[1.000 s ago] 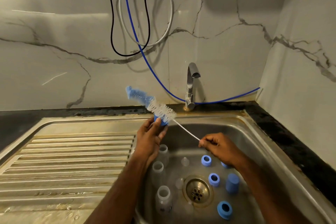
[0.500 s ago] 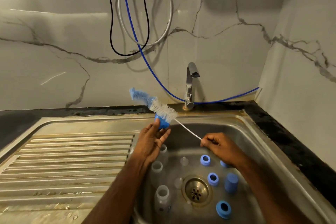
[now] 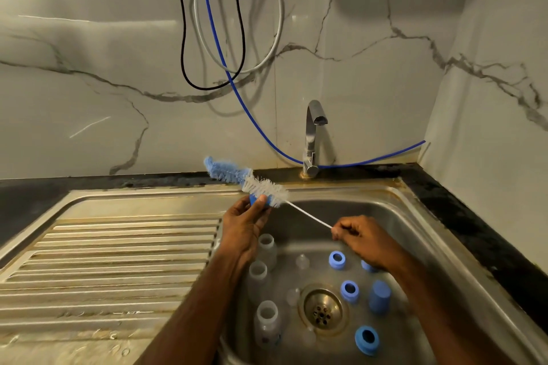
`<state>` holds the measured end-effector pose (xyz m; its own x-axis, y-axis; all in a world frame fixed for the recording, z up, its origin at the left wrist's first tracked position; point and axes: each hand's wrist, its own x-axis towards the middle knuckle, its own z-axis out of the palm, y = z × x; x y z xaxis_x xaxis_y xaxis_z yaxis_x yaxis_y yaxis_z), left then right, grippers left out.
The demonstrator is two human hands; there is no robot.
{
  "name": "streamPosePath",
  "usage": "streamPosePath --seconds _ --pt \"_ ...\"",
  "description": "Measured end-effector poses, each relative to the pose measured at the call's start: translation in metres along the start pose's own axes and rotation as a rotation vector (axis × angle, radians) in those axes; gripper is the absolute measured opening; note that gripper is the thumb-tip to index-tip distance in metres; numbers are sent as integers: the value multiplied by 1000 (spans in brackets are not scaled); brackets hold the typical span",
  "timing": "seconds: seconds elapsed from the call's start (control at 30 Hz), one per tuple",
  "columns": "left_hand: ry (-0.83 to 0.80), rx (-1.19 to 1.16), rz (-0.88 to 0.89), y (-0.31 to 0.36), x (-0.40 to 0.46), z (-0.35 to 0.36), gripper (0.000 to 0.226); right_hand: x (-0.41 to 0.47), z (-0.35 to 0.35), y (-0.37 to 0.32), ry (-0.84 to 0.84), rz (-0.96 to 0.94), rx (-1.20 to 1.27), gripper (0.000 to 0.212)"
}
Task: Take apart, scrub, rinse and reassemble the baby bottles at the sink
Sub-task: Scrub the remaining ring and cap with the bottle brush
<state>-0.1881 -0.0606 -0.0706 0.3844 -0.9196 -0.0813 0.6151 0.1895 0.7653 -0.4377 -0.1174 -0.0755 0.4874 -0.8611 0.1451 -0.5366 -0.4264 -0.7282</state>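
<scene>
Bottles (image 3: 267,252) stand left of the drain (image 3: 321,310), rings (image 3: 350,290) right, in the sink (image 3: 415,216).

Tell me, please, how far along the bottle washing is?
Disassembly looks done: three open bottles and loose blue rings sit in the sink. In hand: the left hand holds a blue ring against the brush, which the right hand works. Rinsing and reassembly remain; the tap is dry.

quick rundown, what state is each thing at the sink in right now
tap: off, no water running
bottle brush: held up over the sink, pushed through a blue ring
blue ring: pinched by the left hand
right hand: pinches the brush's wire handle
three bottles: upright, open, no tops
loose blue rings: off the bottles
blue cap: standing in the sink
drain: unplugged
</scene>
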Motion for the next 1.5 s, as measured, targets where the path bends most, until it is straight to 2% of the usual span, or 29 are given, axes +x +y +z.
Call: streamPosePath --seconds 0.13,0.2,0.33,0.43,0.53,0.67,0.73,0.83,0.97,1.07,1.17,1.27,1.33,1.43,1.5 --pt "-20 88 -15 -8 -2 3 51 0 15 -13 -41 1 -41 20" --pt "-4 57 -10 -7 -1 3 52 0 8 -11 -69 10 -23 22" --pt "-16 86 3 -2 2 -2 49 -1 2 -4 -18 29 -18 22" --pt "-28 177 -1 -9 -3 4 47 1 15 -14 -54 11 -33 20" --pt "-29 156 10 -6 -2 0 49 0 2 -11 -105 27 27 25" --pt "-38 182 8 -7 2 -4 52 -1 3 -2 -48 38 1 27" --pt "-36 216 20 -10 0 0 53 1 13 -10 -83 42 21 24" --pt "-20 137 14 -5 0 -3 50 0 5 -12 -176 91 104 23" --pt "-43 181 23 -3 2 -9 52 1 2 -2 -78 53 31 25" --pt "-47 264 29 -12 -4 2 51 1 17 -16 -79 22 53 24" --pt "-24 146 24 -6 -3 1 50 -1 6 -14 -144 61 148 23" --pt "-35 67 11 3 0 -9 50 -4 -3 -4 -148 50 128 27" --pt "-64 167 13 -1 -4 -5 46 -2 8 -4 -100 29 60 26" --pt "-79 347 57 -14 -9 4 28 4 24 -14 -63 -22 37 24" --pt "-76 482 129 -15 -6 2 30 5 18 -12 -86 -4 85 24"
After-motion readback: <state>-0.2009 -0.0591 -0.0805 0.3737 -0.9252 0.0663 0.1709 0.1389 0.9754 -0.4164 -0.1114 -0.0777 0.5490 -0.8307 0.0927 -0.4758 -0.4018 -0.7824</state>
